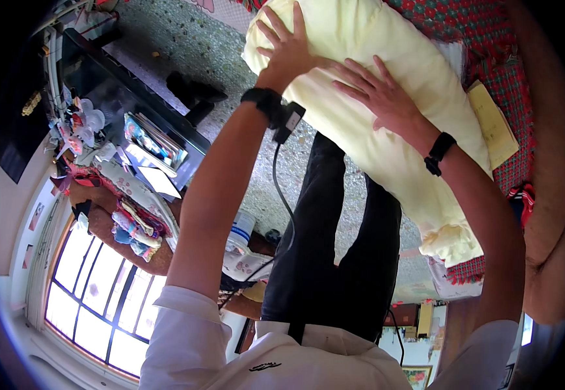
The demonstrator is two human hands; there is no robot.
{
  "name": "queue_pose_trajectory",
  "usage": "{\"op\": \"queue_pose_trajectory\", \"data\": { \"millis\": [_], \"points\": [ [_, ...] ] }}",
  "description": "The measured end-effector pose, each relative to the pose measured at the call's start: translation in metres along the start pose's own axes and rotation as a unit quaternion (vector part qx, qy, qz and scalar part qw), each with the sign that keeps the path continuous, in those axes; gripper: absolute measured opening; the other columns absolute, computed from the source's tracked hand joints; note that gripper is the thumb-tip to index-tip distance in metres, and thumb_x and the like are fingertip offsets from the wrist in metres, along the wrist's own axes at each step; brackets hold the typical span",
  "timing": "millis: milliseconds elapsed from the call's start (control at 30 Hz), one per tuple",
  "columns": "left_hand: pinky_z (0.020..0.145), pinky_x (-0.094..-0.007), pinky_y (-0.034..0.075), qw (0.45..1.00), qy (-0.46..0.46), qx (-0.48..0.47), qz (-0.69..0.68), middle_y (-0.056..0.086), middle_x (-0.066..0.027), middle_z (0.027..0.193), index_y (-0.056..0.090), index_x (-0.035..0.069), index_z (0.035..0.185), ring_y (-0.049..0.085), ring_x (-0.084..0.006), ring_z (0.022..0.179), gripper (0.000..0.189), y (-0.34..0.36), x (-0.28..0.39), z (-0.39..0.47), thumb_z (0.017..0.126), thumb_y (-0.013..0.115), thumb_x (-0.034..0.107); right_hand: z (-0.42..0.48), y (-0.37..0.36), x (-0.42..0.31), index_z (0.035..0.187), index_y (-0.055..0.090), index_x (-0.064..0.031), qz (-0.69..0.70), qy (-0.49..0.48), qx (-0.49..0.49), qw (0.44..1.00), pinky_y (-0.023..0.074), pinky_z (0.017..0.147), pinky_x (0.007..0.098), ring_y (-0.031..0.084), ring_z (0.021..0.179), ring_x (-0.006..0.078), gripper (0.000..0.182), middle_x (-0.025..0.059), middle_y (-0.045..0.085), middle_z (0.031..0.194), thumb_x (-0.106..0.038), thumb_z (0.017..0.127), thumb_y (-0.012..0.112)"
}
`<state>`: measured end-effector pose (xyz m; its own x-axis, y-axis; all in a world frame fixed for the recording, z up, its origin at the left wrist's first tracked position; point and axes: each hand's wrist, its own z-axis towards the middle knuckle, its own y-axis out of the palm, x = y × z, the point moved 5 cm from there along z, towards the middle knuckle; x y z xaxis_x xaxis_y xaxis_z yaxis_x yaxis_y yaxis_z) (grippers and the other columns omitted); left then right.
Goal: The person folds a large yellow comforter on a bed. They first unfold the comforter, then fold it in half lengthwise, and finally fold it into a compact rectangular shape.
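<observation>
A long, pale yellow stuffed cushion or folded quilt [389, 112] lies across the upper right of the view, with a gathered, ruffled end at its lower right. My left hand [289, 51] rests on its upper left part, palm down, fingers spread. Flat on the middle of it lies my right hand [382, 95], its fingers also apart. Each wrist wears a black strap; a small black box [289, 122] with a cable hangs at the left one. What lies under the yellow fabric is hidden.
A red and green woven cover [507, 117] lies beneath and beyond the yellow thing, with a yellowish envelope or paper [492, 124] on it. At left stands a dark glossy table [131, 92] bearing magazines [153, 141]. Speckled floor [165, 44] shows between; a white tub [241, 229] stands near my legs.
</observation>
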<state>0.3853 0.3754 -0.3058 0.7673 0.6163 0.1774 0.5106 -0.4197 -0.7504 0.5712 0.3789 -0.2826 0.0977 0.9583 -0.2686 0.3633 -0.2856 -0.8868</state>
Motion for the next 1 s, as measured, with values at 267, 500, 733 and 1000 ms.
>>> {"op": "queue_pose_trajectory", "data": {
  "millis": [267, 500, 733, 1000],
  "points": [
    [0.088, -0.0841, 0.009, 0.998, -0.023, -0.031, -0.041, -0.033, -0.0338, 0.142, -0.016, 0.012, 0.148, -0.025, -0.0611, 0.128, 0.150, 0.023, -0.007, 0.016, 0.048, 0.089, 0.049, 0.007, 0.027, 0.001, 0.148, 0.025, -0.0271, -0.079, 0.028, 0.020, 0.996, 0.0160, 0.115, 0.0499, 0.013, 0.144, 0.0162, 0.081, -0.0038, 0.015, 0.157, -0.017, 0.077, 0.064],
    [0.082, -0.0844, 0.021, 0.999, -0.031, 0.029, 0.032, -0.028, -0.0374, 0.142, -0.015, 0.015, 0.148, -0.017, -0.0647, 0.129, 0.152, 0.038, -0.012, 0.025, 0.045, 0.086, 0.060, 0.014, 0.047, -0.006, 0.148, 0.018, -0.0343, -0.197, 0.088, 0.025, 0.976, 0.0155, 0.116, 0.0483, 0.012, 0.144, 0.0131, 0.085, -0.0091, 0.010, 0.157, -0.002, 0.079, 0.056],
    [0.083, -0.0851, 0.015, 0.999, -0.024, 0.045, 0.017, -0.030, -0.0368, 0.142, -0.018, 0.014, 0.147, -0.021, -0.0634, 0.128, 0.158, 0.047, -0.017, 0.031, 0.040, 0.088, 0.060, 0.010, 0.050, -0.012, 0.147, 0.018, -0.0381, -0.194, 0.152, 0.045, 0.968, 0.0094, 0.117, 0.0512, 0.011, 0.144, 0.0124, 0.085, -0.0104, 0.006, 0.157, -0.002, 0.079, 0.055],
    [0.091, -0.0812, 0.014, 0.996, 0.014, 0.089, 0.004, -0.027, -0.0346, 0.144, -0.011, 0.013, 0.149, -0.018, -0.0595, 0.132, 0.152, 0.043, -0.014, 0.023, 0.043, 0.087, 0.060, 0.001, 0.048, -0.015, 0.144, 0.023, -0.0407, -0.141, 0.199, 0.079, 0.967, 0.0122, 0.118, 0.0451, 0.013, 0.143, 0.0094, 0.077, -0.0135, 0.012, 0.156, -0.010, 0.081, 0.054]
  ]
}}
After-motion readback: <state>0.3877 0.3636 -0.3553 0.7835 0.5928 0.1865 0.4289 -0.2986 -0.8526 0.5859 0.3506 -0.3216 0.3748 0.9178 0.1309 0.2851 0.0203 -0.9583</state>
